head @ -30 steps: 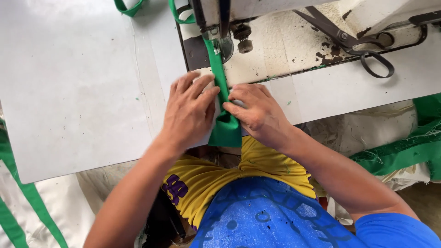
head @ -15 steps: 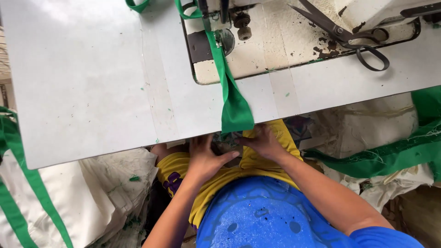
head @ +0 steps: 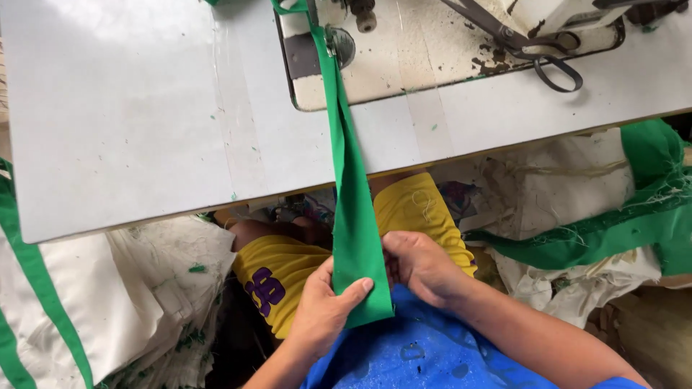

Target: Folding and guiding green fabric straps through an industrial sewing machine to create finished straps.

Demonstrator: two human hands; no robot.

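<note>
Pinching the lower end of a green strap (head: pixel 357 238) below the bench's near edge, the left hand (head: pixel 324 310) lays its thumb across the front (fingers behind). The right hand (head: pixel 422 266) curls around the strap's right edge. Scissors (head: pixel 540 54) lie near the bench's far right corner.

Green strap (head: pixel 357 238), yellow shorts (head: pixel 288 263), white table (head: pixel 130 122)
</note>
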